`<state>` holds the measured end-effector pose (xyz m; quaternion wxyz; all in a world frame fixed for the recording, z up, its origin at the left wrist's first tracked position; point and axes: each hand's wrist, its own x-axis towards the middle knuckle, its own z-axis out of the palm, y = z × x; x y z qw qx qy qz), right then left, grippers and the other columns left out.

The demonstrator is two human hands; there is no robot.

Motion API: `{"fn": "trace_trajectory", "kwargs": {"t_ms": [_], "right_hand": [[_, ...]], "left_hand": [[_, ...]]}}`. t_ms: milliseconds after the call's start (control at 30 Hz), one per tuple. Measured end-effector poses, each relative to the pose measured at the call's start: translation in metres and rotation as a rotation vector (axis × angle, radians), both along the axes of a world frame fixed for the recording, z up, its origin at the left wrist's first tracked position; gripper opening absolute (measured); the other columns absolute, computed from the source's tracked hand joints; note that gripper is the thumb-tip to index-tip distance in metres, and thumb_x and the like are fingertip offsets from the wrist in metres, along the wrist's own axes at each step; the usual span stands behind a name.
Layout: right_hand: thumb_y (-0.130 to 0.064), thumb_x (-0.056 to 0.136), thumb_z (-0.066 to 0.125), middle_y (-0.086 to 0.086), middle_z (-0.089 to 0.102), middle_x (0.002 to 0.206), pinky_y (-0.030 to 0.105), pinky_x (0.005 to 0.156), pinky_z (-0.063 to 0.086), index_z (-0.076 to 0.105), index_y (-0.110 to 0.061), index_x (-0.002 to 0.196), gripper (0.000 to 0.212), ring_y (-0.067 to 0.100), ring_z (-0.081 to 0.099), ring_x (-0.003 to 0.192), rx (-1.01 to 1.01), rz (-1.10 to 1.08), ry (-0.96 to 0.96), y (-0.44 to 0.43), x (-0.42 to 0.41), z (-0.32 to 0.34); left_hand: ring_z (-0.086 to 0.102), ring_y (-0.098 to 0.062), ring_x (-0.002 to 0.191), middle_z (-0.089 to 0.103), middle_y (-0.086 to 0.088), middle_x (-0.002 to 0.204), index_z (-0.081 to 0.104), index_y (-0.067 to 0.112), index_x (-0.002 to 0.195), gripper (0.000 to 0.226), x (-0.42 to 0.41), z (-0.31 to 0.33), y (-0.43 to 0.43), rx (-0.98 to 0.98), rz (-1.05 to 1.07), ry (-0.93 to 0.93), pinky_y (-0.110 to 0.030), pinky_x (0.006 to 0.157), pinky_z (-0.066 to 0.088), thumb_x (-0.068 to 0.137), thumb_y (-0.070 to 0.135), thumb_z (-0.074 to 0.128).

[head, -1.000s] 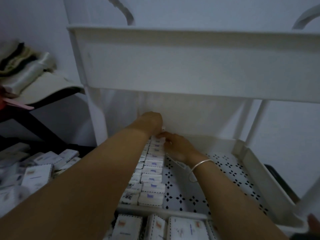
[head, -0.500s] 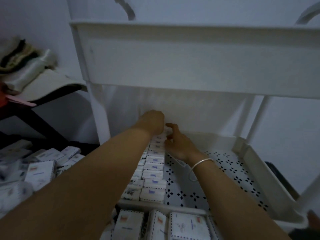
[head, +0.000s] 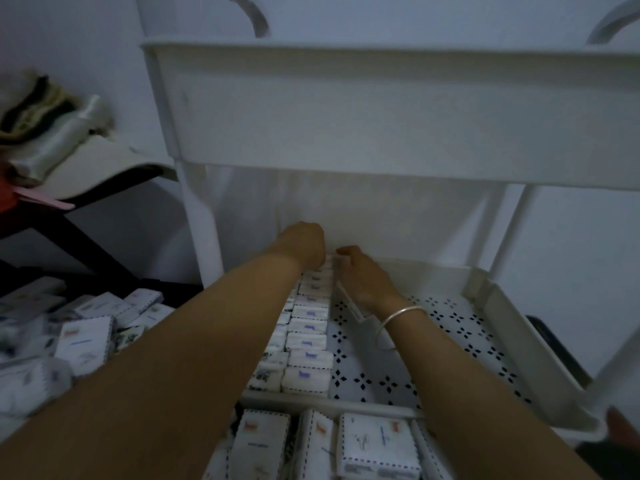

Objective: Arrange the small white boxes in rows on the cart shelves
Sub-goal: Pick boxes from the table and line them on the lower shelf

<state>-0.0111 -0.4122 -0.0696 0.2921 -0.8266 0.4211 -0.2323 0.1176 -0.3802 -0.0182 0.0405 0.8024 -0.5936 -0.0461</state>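
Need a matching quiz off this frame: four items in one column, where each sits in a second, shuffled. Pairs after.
Items
1. silver bangle
2. row of small white boxes
3. loose pile of boxes
4. folded cloths

Places
A. left of the cart, outside it
B. upper left, on a dark-legged table
C. on the right wrist
D. on the perforated shelf, running front to back

Pairs: 1-C, 2-D, 3-A, 4-B
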Motion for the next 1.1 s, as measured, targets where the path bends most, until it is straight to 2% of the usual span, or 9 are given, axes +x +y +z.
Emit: {"fn": "trace_trajectory", "kwargs": {"t_ms": [100, 233, 400, 500, 600, 700, 867, 967, 1100], "right_hand": [[-0.022, 0.102, 0.029, 0.012, 0.049, 0.138, 0.027, 0.092, 0.035, 0.046, -0.01, 0.134, 0.038, 0.026, 0.048, 0.121, 0.006, 0.007, 0.09, -0.001, -0.006, 0.023], [-0.023, 0.094, 0.05, 0.008, 0.055, 0.13, 0.026, 0.083, 0.042, 0.05, -0.014, 0.132, 0.039, 0.024, 0.055, 0.114, 0.05, 0.043, 0.213, 0.024, -0.028, 0.055], [-0.017, 0.084, 0.069, -0.003, 0.059, 0.101, 0.023, 0.076, 0.047, 0.059, -0.021, 0.11, 0.028, 0.014, 0.057, 0.093, 0.029, 0.104, 0.24, 0.08, -0.074, 0.052], [-0.009, 0.08, 0.073, -0.007, 0.061, 0.094, 0.024, 0.076, 0.05, 0.059, -0.023, 0.09, 0.022, 0.013, 0.058, 0.089, 0.079, 0.172, 0.216, 0.109, -0.092, 0.042], [-0.006, 0.08, 0.072, -0.006, 0.061, 0.094, 0.017, 0.07, 0.049, 0.059, -0.019, 0.092, 0.022, 0.01, 0.057, 0.084, 0.134, 0.232, 0.143, 0.13, -0.096, 0.036], [-0.01, 0.08, 0.071, -0.006, 0.062, 0.093, 0.021, 0.073, 0.05, 0.057, -0.022, 0.088, 0.02, 0.01, 0.057, 0.083, 0.105, 0.228, 0.108, 0.141, -0.092, 0.032], [-0.015, 0.084, 0.061, -0.006, 0.064, 0.1, 0.037, 0.084, 0.055, 0.057, -0.024, 0.096, 0.015, 0.016, 0.062, 0.093, 0.111, 0.148, 0.156, 0.145, -0.092, 0.028], [-0.02, 0.088, 0.057, -0.013, 0.058, 0.108, 0.032, 0.085, 0.051, 0.054, -0.031, 0.11, 0.025, 0.007, 0.059, 0.094, 0.08, 0.142, 0.236, 0.149, -0.09, 0.032], [-0.02, 0.091, 0.055, -0.009, 0.057, 0.123, 0.025, 0.087, 0.046, 0.05, -0.028, 0.128, 0.038, 0.01, 0.056, 0.101, -0.084, 0.114, 0.277, 0.159, -0.081, 0.041]], "left_hand": [[0.056, -0.028, 0.118, 0.056, -0.017, 0.132, 0.056, -0.001, 0.129, 0.036, -0.008, 0.012, 0.009, 0.042, -0.022, 0.001, -0.032, 0.098, 0.047, 0.094, 0.007, 0.053], [0.054, -0.028, 0.121, 0.052, -0.014, 0.137, 0.054, 0.003, 0.131, 0.038, -0.025, 0.039, 0.028, 0.041, -0.108, -0.011, -0.038, 0.104, 0.045, 0.094, 0.008, 0.05], [0.056, -0.026, 0.117, 0.055, -0.01, 0.133, 0.059, 0.008, 0.127, 0.036, -0.05, 0.065, 0.073, 0.095, -0.202, 0.015, -0.035, 0.1, 0.048, 0.094, 0.007, 0.044], [0.062, -0.025, 0.105, 0.057, -0.005, 0.128, 0.061, 0.016, 0.123, 0.037, -0.052, 0.08, 0.11, -0.001, -0.199, 0.148, -0.037, 0.084, 0.058, 0.091, 0.002, 0.048], [0.067, -0.022, 0.093, 0.062, -0.007, 0.117, 0.063, 0.016, 0.114, 0.031, -0.051, 0.083, 0.149, -0.034, -0.209, 0.317, -0.036, 0.072, 0.061, 0.092, 0.0, 0.048], [0.069, -0.02, 0.089, 0.064, -0.004, 0.11, 0.065, 0.015, 0.108, 0.027, -0.046, 0.075, 0.185, -0.024, -0.265, 0.311, -0.029, 0.063, 0.058, 0.091, 0.001, 0.048], [0.062, 0.004, 0.081, 0.07, 0.012, 0.097, 0.069, 0.026, 0.101, 0.032, -0.011, 0.055, 0.228, -0.009, -0.291, 0.205, -0.02, 0.073, 0.052, 0.09, 0.002, 0.049], [0.061, 0.001, 0.084, 0.07, 0.015, 0.095, 0.071, 0.026, 0.1, 0.027, 0.012, 0.041, 0.244, 0.005, -0.286, 0.153, -0.024, 0.086, 0.052, 0.091, 0.008, 0.053], [0.058, -0.005, 0.09, 0.068, 0.008, 0.111, 0.068, 0.024, 0.11, 0.022, 0.025, 0.019, 0.248, 0.032, -0.293, 0.021, -0.023, 0.083, 0.048, 0.089, 0.028, 0.062]]}}
